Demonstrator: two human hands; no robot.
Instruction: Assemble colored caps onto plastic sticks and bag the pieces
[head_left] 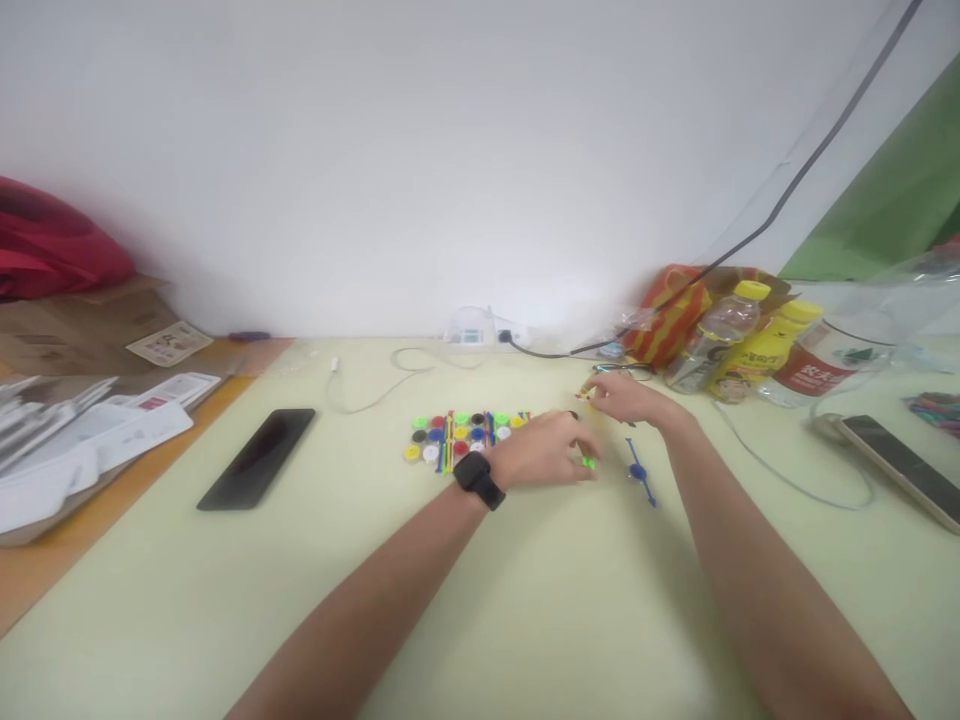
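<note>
My left hand (544, 450), with a black watch (480, 480) on its wrist, reaches over the right end of a grid of coloured discs (460, 449). Its fingers are curled, and a small green disc (588, 463) shows between the fingertips; motion smears them a little. Coloured sticks (448, 442), blue and yellow among them, stand in lines between the disc columns. Farther back, my right hand (626, 398) has its fingers drawn together at small yellow and red bits (583, 395), too blurred to name. A blue spinner-like stick with a round middle (637, 471) lies below that hand.
A black phone (256, 460) lies to the left, and another phone (904, 470) at the right. Bottles (769, 350) and a red-yellow bag (667, 315) stand at the back right. A white cable (375, 405) trails near the wall. Papers and a cardboard box (82, 325) fill the left edge.
</note>
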